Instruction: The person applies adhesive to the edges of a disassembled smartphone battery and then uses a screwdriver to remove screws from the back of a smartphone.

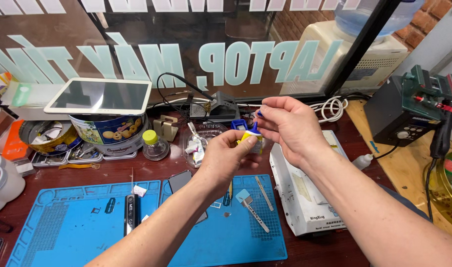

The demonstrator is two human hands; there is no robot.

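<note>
Small yellow glue tube [251,140] gripped upright in left hand [225,157], fingers closed around body, held above far edge of right blue mat [245,237]. Blue cap [255,126] at tube tip pinched by right hand [287,126]. Step judged: cap being worked at nozzle. Next move calls for steady tube, light twist. 2 metal tools [258,207] laid on mat below.

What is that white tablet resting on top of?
The white tablet lies flat on a round cookie tin, partly past its rim. The tin's lid and contents are hidden beneath the tablet.
</note>
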